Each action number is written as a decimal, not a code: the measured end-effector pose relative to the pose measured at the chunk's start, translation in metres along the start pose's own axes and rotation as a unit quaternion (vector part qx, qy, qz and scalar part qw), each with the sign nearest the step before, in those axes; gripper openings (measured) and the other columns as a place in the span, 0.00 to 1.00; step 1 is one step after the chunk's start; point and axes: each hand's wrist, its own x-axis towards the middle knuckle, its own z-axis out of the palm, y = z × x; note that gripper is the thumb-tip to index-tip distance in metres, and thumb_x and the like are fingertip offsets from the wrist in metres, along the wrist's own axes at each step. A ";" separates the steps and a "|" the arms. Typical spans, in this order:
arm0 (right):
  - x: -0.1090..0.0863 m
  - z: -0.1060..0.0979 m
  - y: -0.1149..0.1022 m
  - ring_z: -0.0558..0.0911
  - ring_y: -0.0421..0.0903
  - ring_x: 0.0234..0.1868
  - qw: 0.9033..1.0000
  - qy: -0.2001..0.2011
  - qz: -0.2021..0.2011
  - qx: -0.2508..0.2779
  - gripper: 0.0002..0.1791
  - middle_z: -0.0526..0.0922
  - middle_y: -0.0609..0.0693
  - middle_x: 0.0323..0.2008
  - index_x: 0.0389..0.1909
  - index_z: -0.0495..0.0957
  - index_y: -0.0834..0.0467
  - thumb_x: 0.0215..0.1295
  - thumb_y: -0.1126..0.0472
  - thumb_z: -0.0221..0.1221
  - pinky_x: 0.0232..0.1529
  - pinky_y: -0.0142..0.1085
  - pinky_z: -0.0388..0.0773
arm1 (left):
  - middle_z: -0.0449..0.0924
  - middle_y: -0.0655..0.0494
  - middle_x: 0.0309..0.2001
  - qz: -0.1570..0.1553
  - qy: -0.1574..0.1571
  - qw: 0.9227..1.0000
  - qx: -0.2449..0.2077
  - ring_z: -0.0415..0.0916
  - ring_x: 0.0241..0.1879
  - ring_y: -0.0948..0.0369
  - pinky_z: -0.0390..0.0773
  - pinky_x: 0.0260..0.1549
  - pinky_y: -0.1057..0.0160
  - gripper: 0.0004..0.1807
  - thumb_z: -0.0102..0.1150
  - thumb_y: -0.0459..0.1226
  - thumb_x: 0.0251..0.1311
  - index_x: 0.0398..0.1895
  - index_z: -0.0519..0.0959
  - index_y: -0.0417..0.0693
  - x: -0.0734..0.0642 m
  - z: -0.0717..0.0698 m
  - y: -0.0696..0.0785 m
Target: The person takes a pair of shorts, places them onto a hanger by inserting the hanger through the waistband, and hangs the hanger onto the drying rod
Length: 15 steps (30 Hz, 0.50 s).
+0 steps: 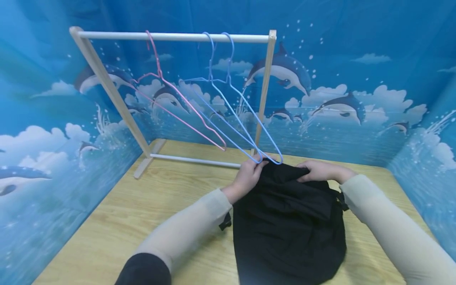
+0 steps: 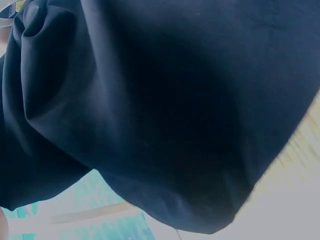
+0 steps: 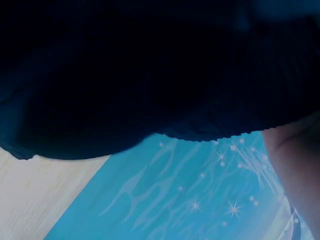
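A black cloth garment (image 1: 288,237) lies on the table, its upper edge raised between both hands. My left hand (image 1: 246,174) pinches the upper left corner, right at the low ends of two blue hangers, one (image 1: 233,47) to the right of the other (image 1: 213,47). Those ends overlap the fingers and the cloth's edge in the head view. At the upper right, my right hand (image 1: 320,171) grips a fold, with some fingers hidden by cloth. Dark fabric (image 2: 165,110) fills most of the left wrist view. A finely gathered edge of the cloth (image 3: 210,135) shows in the right wrist view.
A wooden-legged rack with a white rod (image 1: 178,37) stands at the back left; a pink hanger (image 1: 155,51) hangs from it, left of the blue ones. The rack's lower bar (image 1: 192,159) runs behind my left hand. Dolphin-printed sheets (image 1: 356,79) enclose the wooden table (image 1: 117,225).
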 end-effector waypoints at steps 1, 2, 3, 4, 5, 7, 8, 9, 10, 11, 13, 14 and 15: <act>-0.002 0.000 0.000 0.82 0.40 0.44 1.000 0.003 0.002 -0.004 0.13 0.83 0.50 0.46 0.50 0.79 0.58 0.69 0.59 0.57 0.47 0.38 0.78 | 0.85 0.45 0.43 -0.003 0.001 1.000 0.006 0.82 0.47 0.52 0.80 0.48 0.60 0.06 0.52 0.30 0.68 0.41 0.78 0.37 -0.001 -0.001 -0.001; -0.003 0.000 -0.001 0.81 0.42 0.46 1.000 0.006 0.004 -0.009 0.14 0.83 0.51 0.47 0.52 0.78 0.58 0.69 0.57 0.57 0.49 0.40 0.78 | 0.84 0.44 0.41 -0.006 0.001 1.000 0.012 0.82 0.44 0.52 0.81 0.45 0.59 0.06 0.52 0.30 0.68 0.40 0.78 0.37 -0.002 -0.001 -0.002; -0.005 0.001 -0.001 0.81 0.45 0.49 1.000 0.009 0.004 -0.013 0.15 0.82 0.52 0.49 0.53 0.77 0.58 0.69 0.57 0.57 0.50 0.42 0.78 | 0.84 0.44 0.40 -0.010 0.001 1.000 0.016 0.82 0.43 0.52 0.81 0.43 0.58 0.06 0.52 0.30 0.68 0.40 0.77 0.37 -0.003 -0.002 -0.002; -0.006 0.001 -0.001 0.80 0.48 0.51 1.000 0.013 0.006 -0.021 0.17 0.81 0.53 0.50 0.55 0.76 0.58 0.69 0.55 0.57 0.52 0.44 0.77 | 0.84 0.43 0.40 -0.013 0.003 1.000 0.019 0.82 0.42 0.50 0.81 0.42 0.57 0.05 0.52 0.30 0.68 0.40 0.77 0.36 -0.004 -0.002 -0.003; -0.008 0.002 -0.002 0.79 0.52 0.54 0.999 0.018 0.008 -0.027 0.20 0.80 0.55 0.53 0.57 0.75 0.60 0.69 0.54 0.57 0.54 0.47 0.76 | 0.84 0.42 0.40 -0.017 0.003 1.000 0.024 0.82 0.41 0.50 0.81 0.41 0.57 0.05 0.52 0.30 0.67 0.40 0.76 0.36 -0.005 -0.003 -0.004; -0.010 0.004 -0.003 0.75 0.58 0.59 0.999 0.031 0.014 -0.040 0.24 0.77 0.59 0.56 0.60 0.72 0.62 0.69 0.53 0.57 0.57 0.53 0.73 | 0.83 0.40 0.40 -0.026 0.001 0.999 0.024 0.82 0.42 0.48 0.81 0.44 0.57 0.06 0.52 0.30 0.67 0.41 0.76 0.34 -0.006 -0.004 -0.005; -0.012 0.005 -0.004 0.74 0.60 0.60 0.998 0.040 0.018 -0.049 0.25 0.76 0.61 0.57 0.61 0.71 0.64 0.69 0.53 0.57 0.58 0.54 0.72 | 0.83 0.40 0.42 -0.031 0.000 0.999 0.024 0.82 0.44 0.47 0.81 0.47 0.57 0.06 0.53 0.29 0.66 0.42 0.77 0.34 -0.007 -0.004 -0.006; -0.013 0.006 -0.004 0.75 0.61 0.58 0.997 0.049 0.020 -0.057 0.24 0.77 0.61 0.56 0.60 0.71 0.64 0.70 0.53 0.57 0.56 0.54 0.73 | 0.83 0.40 0.44 -0.035 -0.001 0.999 0.025 0.81 0.46 0.47 0.80 0.49 0.56 0.07 0.53 0.29 0.66 0.43 0.77 0.34 -0.008 -0.004 -0.007; -0.014 0.006 -0.005 0.76 0.60 0.56 0.996 0.059 0.023 -0.066 0.23 0.77 0.61 0.54 0.58 0.72 0.64 0.69 0.53 0.57 0.54 0.54 0.74 | 0.83 0.40 0.44 -0.039 -0.004 0.999 0.025 0.81 0.47 0.47 0.80 0.50 0.56 0.07 0.53 0.29 0.66 0.44 0.77 0.34 -0.008 -0.005 -0.007; -0.015 0.005 -0.006 0.78 0.58 0.52 0.995 0.069 0.020 -0.073 0.20 0.79 0.60 0.51 0.55 0.73 0.64 0.69 0.55 0.57 0.51 0.52 0.75 | 0.83 0.40 0.45 -0.045 -0.008 0.999 0.026 0.81 0.48 0.48 0.79 0.51 0.57 0.08 0.53 0.30 0.66 0.44 0.77 0.35 -0.008 -0.006 -0.007; -0.017 0.003 -0.009 0.79 0.51 0.44 0.991 0.092 0.016 -0.093 0.13 0.80 0.55 0.44 0.49 0.75 0.61 0.69 0.59 0.57 0.44 0.47 0.75 | 0.83 0.42 0.46 -0.056 -0.015 0.998 0.027 0.81 0.48 0.49 0.79 0.51 0.56 0.08 0.53 0.30 0.66 0.45 0.78 0.36 -0.008 -0.007 -0.007; -0.018 0.002 -0.010 0.79 0.48 0.41 0.989 0.103 0.013 -0.104 0.09 0.80 0.52 0.41 0.45 0.75 0.60 0.68 0.60 0.57 0.41 0.44 0.75 | 0.83 0.42 0.46 -0.062 -0.018 0.998 0.029 0.81 0.48 0.50 0.79 0.51 0.57 0.08 0.53 0.31 0.67 0.45 0.78 0.37 -0.008 -0.007 -0.007; -0.019 0.000 -0.012 0.79 0.46 0.38 0.987 0.111 0.013 -0.115 0.06 0.80 0.50 0.38 0.43 0.75 0.59 0.68 0.62 0.57 0.38 0.42 0.74 | 0.83 0.43 0.46 -0.067 -0.021 0.997 0.029 0.81 0.49 0.50 0.79 0.50 0.57 0.08 0.53 0.31 0.67 0.45 0.78 0.38 -0.007 -0.008 -0.006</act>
